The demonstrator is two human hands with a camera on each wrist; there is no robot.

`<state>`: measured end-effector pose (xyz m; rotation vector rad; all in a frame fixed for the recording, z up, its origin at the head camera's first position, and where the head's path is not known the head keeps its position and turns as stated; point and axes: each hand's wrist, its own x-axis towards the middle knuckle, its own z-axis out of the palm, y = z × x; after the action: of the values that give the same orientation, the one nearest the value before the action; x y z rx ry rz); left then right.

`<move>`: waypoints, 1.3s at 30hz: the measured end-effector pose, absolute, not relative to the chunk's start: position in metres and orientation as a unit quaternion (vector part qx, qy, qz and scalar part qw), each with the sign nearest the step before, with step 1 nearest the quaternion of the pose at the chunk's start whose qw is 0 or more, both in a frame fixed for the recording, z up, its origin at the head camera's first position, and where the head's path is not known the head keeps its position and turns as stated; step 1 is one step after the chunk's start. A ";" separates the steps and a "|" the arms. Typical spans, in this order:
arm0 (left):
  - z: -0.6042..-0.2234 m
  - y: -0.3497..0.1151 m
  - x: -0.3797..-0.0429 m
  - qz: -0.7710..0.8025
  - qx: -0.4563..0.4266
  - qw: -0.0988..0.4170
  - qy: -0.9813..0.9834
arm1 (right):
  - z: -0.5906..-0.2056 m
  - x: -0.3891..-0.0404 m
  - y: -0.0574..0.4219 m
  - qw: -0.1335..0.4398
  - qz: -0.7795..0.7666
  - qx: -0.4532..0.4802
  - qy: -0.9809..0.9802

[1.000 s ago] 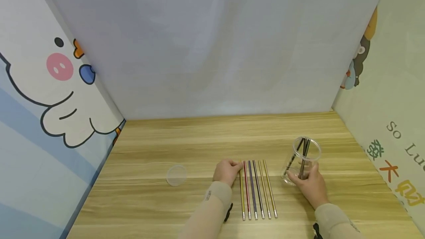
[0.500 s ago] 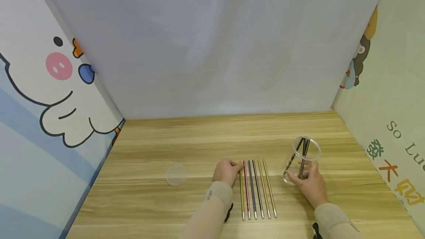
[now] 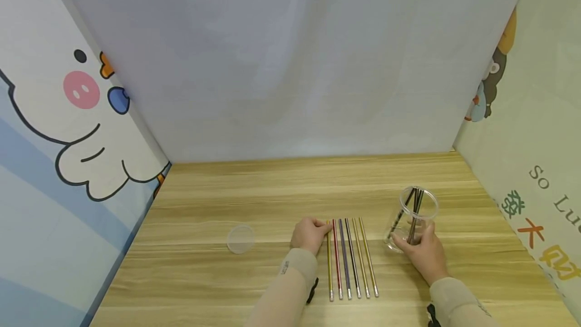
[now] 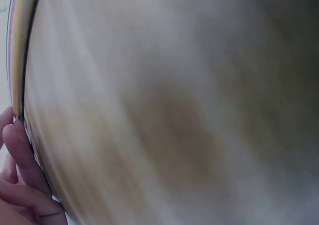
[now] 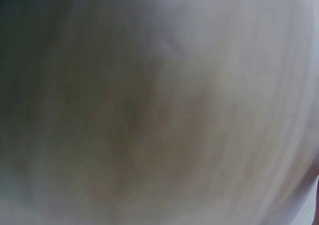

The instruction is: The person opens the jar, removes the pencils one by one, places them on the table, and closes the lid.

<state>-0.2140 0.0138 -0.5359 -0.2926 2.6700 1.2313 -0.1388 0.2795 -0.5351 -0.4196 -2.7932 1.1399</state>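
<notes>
In the head view, my left hand (image 3: 309, 236) pinches the far end of a yellow pencil (image 3: 330, 266), the leftmost in a row of several pencils lying lengthwise on the table. The left wrist view shows the fingertips (image 4: 17, 140) at that pencil's end. To its right lie a red pencil (image 3: 337, 261), a purple one (image 3: 345, 261), a black one (image 3: 353, 261) and gold ones (image 3: 362, 261), silver eraser ends toward me. At the right, my right hand (image 3: 426, 256) grips a clear plastic jar (image 3: 394, 228), tilted, with several black pencils (image 3: 415, 216) inside.
A clear round lid (image 3: 241, 239) lies flat on the wood-grain table (image 3: 190, 276), left of my left hand. A pale cloth wall (image 3: 290, 64) stands at the back, with printed panels at both sides. The right wrist view is mostly blurred tabletop (image 5: 174, 110).
The near end of the leftmost yellow pencil has shifted very slightly left. Both hands and the jar stay in place.
</notes>
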 end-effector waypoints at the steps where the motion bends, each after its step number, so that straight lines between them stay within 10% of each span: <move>1: -0.536 0.014 -0.214 0.416 -0.098 0.094 0.899 | -0.535 -0.139 0.279 0.047 0.374 -0.138 -0.916; 39: -0.537 0.015 -0.214 0.419 -0.097 0.095 0.898 | -0.536 -0.139 0.281 0.044 0.382 -0.138 -0.913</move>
<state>-0.2136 0.0155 -0.5367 -0.2878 2.6616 1.2436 -0.1393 0.2811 -0.5361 -0.4228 -2.7896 1.1668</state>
